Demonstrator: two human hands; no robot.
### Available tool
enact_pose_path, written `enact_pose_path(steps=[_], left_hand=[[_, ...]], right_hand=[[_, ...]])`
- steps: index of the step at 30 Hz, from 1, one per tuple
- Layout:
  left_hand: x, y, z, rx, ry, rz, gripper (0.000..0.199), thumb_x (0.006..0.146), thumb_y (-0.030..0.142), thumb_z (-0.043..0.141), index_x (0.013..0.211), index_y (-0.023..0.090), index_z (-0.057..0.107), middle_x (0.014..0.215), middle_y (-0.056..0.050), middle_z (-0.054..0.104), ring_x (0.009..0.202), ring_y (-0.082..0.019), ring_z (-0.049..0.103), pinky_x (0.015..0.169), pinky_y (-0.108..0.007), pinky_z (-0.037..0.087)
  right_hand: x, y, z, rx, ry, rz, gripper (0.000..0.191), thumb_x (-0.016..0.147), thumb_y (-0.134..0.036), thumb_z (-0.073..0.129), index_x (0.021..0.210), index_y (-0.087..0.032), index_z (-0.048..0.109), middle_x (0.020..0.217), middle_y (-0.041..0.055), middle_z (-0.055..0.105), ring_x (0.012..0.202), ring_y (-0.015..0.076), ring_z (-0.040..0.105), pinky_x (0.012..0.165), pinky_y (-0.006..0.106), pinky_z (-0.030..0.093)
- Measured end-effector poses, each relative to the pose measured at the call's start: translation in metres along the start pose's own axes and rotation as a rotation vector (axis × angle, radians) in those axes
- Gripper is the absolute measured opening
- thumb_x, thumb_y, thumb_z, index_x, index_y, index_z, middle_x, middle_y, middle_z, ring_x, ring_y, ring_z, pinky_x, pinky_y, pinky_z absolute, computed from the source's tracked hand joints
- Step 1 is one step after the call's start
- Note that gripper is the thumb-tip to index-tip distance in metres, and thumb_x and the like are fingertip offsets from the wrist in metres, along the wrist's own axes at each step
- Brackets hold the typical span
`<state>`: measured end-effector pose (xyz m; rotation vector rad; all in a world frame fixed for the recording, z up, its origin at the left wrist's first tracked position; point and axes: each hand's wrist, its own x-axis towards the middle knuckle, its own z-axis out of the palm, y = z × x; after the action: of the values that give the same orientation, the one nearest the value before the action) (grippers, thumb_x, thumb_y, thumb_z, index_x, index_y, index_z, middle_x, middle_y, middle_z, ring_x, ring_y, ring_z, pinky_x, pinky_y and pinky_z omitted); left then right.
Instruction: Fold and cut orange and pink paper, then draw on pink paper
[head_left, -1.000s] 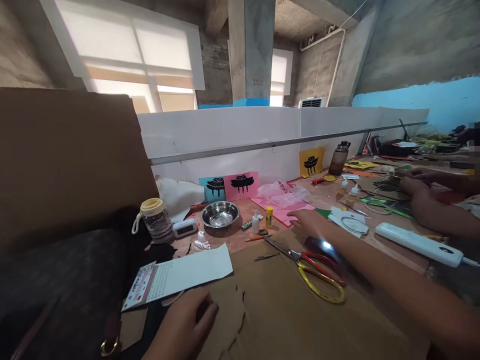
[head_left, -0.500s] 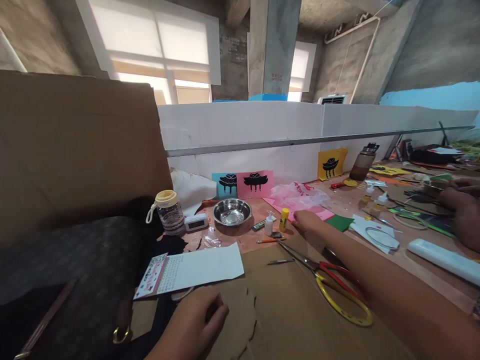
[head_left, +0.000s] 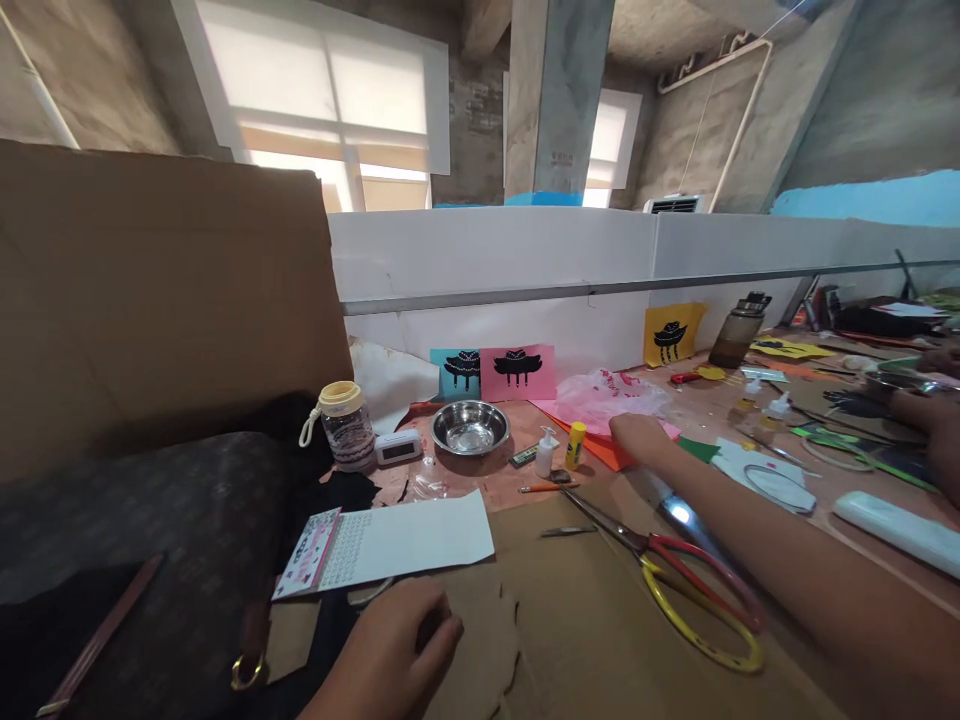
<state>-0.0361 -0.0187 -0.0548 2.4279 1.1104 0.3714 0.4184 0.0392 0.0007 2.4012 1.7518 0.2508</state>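
My right hand (head_left: pixel 639 440) reaches out over a stack of coloured paper. Its closed fingers are at an orange sheet of paper (head_left: pixel 611 455), which sticks out from under pink paper (head_left: pixel 547 408); the fingertips are mostly hidden. My left hand (head_left: pixel 409 635) rests loosely curled on the cardboard (head_left: pixel 592 620), with nothing seen in it. Just beyond it lies a white sheet of stick-on gems (head_left: pixel 420 540). Beneath my right forearm are scissors (head_left: pixel 652 550) with one red and one yellow handle. A pink plastic bag (head_left: pixel 611 390) covers part of the stack.
A metal bowl (head_left: pixel 470 428), small white bottle (head_left: pixel 546 452), yellow glue stick (head_left: pixel 575 445), pencil (head_left: pixel 544 488) and lidded jar (head_left: pixel 346 425) stand or lie ahead. A dark bag (head_left: pixel 135 560) fills the left side. Another person's hand (head_left: pixel 930 420) is at far right.
My right hand has moved slightly right, and the orange sheet now shows beside it under the pink paper. My left hand keeps its curled pose. The view has shifted slightly.
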Motion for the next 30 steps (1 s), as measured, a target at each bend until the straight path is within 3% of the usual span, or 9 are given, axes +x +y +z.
enact_pose_path(steps=[8,14,19,25,28,30], left_hand=[[0.002,-0.003,0.003,0.008,-0.018,-0.005,0.020,0.091,0.031,0.048,0.078,0.022,0.060,0.084,-0.006,0.069,0.080,-0.023,0.062,0.069,-0.032,0.041],[0.001,0.000,-0.001,0.000,-0.041,-0.014,0.019,0.091,0.031,0.047,0.080,0.022,0.060,0.086,-0.006,0.069,0.082,-0.023,0.063,0.071,-0.032,0.042],[0.000,0.001,-0.002,-0.004,-0.045,-0.016,0.020,0.092,0.032,0.047,0.081,0.021,0.060,0.088,-0.006,0.069,0.084,-0.024,0.063,0.072,-0.032,0.042],[0.001,0.001,-0.001,0.020,-0.031,-0.008,0.019,0.091,0.030,0.049,0.079,0.021,0.060,0.086,-0.006,0.069,0.082,-0.023,0.063,0.070,-0.031,0.041],[0.000,0.002,-0.003,0.047,-0.004,0.006,0.018,0.091,0.028,0.051,0.078,0.020,0.060,0.084,-0.005,0.069,0.079,-0.022,0.063,0.068,-0.030,0.040],[-0.002,0.003,-0.004,0.055,0.007,0.028,0.018,0.092,0.027,0.051,0.078,0.020,0.060,0.083,-0.005,0.070,0.078,-0.022,0.063,0.068,-0.030,0.041]], right_hand=[[0.002,0.009,-0.001,0.083,-0.004,0.069,0.026,0.097,-0.037,0.059,0.110,-0.015,0.065,0.109,0.0074,0.067,0.096,0.0198,0.066,0.084,0.040,0.056],[0.005,0.029,-0.018,0.173,0.154,0.158,0.027,0.098,-0.036,0.057,0.113,-0.015,0.064,0.111,0.0078,0.067,0.099,0.0206,0.065,0.087,0.042,0.055],[-0.014,0.035,-0.029,0.202,0.335,0.203,0.030,0.101,-0.035,0.048,0.116,-0.016,0.065,0.109,0.0098,0.071,0.097,0.0232,0.067,0.082,0.039,0.052],[-0.073,0.040,-0.057,0.197,0.610,0.242,0.032,0.096,-0.032,0.049,0.116,-0.017,0.070,0.107,0.0128,0.075,0.094,0.0321,0.069,0.073,0.038,0.049],[-0.129,0.042,-0.068,0.211,0.754,0.293,0.034,0.095,-0.036,0.049,0.117,-0.022,0.070,0.111,0.0101,0.074,0.092,0.0325,0.069,0.067,0.039,0.050],[-0.173,0.040,-0.066,0.264,0.909,0.281,0.032,0.094,-0.041,0.049,0.110,-0.028,0.073,0.099,0.0084,0.076,0.085,0.0342,0.070,0.060,0.043,0.050]])
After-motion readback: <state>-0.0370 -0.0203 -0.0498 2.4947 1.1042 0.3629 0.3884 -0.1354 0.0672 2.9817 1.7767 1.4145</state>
